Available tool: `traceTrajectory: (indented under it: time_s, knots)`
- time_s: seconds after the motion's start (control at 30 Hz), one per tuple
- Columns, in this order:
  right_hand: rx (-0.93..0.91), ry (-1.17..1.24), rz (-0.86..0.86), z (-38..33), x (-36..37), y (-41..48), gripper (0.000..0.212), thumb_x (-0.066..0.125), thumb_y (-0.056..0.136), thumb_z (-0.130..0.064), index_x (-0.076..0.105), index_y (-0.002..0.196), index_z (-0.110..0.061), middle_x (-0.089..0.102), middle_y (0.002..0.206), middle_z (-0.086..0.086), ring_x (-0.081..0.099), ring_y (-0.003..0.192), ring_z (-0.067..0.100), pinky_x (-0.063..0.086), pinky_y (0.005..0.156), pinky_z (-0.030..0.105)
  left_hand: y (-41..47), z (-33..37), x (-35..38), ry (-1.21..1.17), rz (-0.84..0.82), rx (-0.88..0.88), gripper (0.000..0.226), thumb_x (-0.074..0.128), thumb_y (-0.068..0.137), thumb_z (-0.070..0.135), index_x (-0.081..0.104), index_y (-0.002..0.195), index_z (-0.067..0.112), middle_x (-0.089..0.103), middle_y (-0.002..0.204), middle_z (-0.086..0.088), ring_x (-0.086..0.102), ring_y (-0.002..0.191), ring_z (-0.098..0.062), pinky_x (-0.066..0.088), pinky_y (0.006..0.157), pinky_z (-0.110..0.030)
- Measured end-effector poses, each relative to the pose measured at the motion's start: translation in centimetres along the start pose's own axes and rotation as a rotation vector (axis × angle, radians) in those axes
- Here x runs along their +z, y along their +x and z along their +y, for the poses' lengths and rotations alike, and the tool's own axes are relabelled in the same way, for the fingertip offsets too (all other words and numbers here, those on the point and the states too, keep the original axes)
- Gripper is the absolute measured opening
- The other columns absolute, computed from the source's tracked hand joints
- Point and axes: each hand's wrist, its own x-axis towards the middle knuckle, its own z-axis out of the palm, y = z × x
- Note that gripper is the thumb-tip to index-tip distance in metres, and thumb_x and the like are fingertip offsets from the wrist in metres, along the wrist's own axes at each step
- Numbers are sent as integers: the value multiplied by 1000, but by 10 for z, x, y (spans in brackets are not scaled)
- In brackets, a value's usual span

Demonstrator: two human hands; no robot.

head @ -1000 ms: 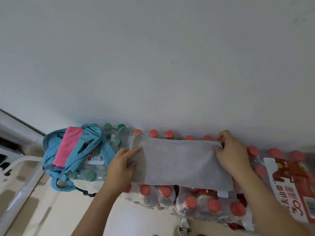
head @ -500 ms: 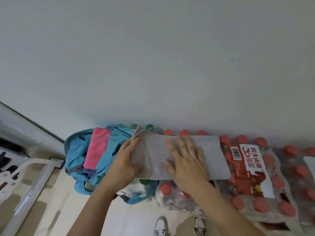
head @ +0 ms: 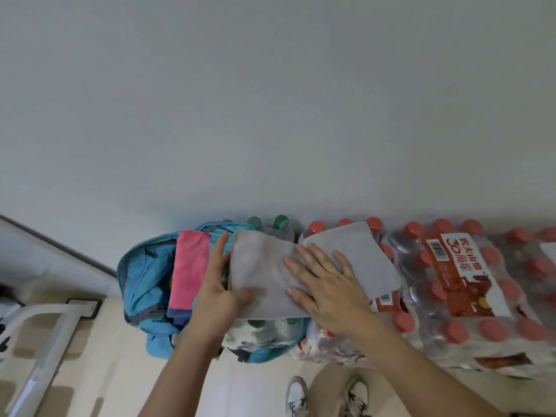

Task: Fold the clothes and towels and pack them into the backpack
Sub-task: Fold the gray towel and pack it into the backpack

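A folded grey towel [head: 355, 254] lies across the tops of shrink-wrapped bottle packs. My right hand [head: 328, 281] presses flat on its middle with fingers spread. My left hand [head: 219, 284] holds the towel's left end, thumb on top and fingers straight along the edge. Just left of it stands the open blue backpack [head: 141, 278] with a folded pink towel [head: 189, 269] inside.
Packs of red-capped bottles [head: 451, 284] run to the right along the white wall [head: 270, 100]. Green-capped bottles [head: 279, 224] sit behind the towel. A white metal frame [head: 45, 326] stands at the lower left. My shoes [head: 298, 395] show on the floor below.
My right hand left the towel's right end and came to press flat on its middle. The towel shifted left toward the backpack, and the view swung left.
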Motion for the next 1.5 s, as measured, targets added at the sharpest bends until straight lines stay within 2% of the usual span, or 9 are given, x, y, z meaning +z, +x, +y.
traceTrajectory:
  time_s: [0.13, 0.27, 0.4, 0.57, 0.8, 1.0, 1.2, 1.33, 1.5]
  knots:
    - [67, 276, -141, -9, -24, -12, 90, 17, 77, -81, -16, 148, -36, -33, 150, -19, -31, 137, 0, -11, 116, 36, -8, 11, 6, -77, 41, 9, 85, 56, 72, -14, 52, 121, 55, 54, 125, 12, 59, 107, -10, 53, 75, -31]
    - [-10, 440, -53, -59, -49, -35, 106, 57, 82, -56, -26, 144, -36, -21, 156, -18, -15, 143, 1, 0, 117, 26, -16, 20, 27, -69, 47, 27, 67, 63, 63, 9, 57, 122, 39, 62, 120, 7, 65, 96, -2, 57, 80, -31]
    - [138, 590, 194, -77, -39, -32, 81, 57, 92, -24, 3, 151, -32, 29, 153, -9, 34, 135, 9, 28, 107, 19, -18, 25, 41, 8, -53, 39, 68, 60, 70, 5, 50, 132, 31, 60, 125, -2, 59, 112, -15, 53, 90, -32]
    - [184, 748, 303, -61, -41, -33, 47, 51, 96, -24, 42, 141, -33, 64, 122, -9, 61, 105, 10, 51, 91, 29, -6, 29, 30, 255, -217, 222, 72, 51, 76, -19, 50, 125, 33, 51, 126, 3, 56, 112, -10, 50, 92, -25]
    - [191, 1119, 64, -44, -51, -44, 44, 40, 96, -50, 61, 108, -13, 54, 73, 5, 50, 69, 15, 46, 66, 35, 29, 52, 16, 1105, -96, 776, 29, 76, 74, 9, 72, 95, 29, 53, 121, -3, 46, 108, -24, 44, 84, -31]
    - [307, 1430, 160, -32, -54, -52, 18, 51, 97, -25, 63, 108, -33, 66, 102, -1, 61, 97, 16, 58, 79, 40, 58, 90, 25, 1069, -474, 709, 20, 69, 81, 9, 68, 93, 25, 63, 108, 10, 53, 102, -5, 42, 87, -20]
    - [500, 1099, 490, -1, -45, -66, 19, 53, 95, -20, 63, 108, -31, 67, 92, -15, 61, 86, -1, 52, 72, 16, 82, 94, 99, 947, -639, 564, 14, 69, 83, 13, 67, 95, 19, 66, 95, 6, 60, 90, -10, 46, 82, -24]
    - [610, 661, 533, 24, -26, -69, 15, 51, 92, -21, 64, 99, -17, 61, 72, -2, 58, 66, 17, 50, 60, 36, 97, 60, 146, 1098, -668, 594, 14, 66, 85, 20, 62, 97, 14, 60, 93, 1, 58, 91, -20, 41, 76, -27]
    - [696, 526, 525, 45, -16, -63, 15, 52, 92, -22, 63, 100, -16, 65, 82, 1, 60, 72, 19, 47, 63, 32, 104, 35, 165, 1178, -570, 623, 22, 58, 90, 32, 53, 101, 14, 65, 96, -6, 59, 88, -25, 45, 73, -34]
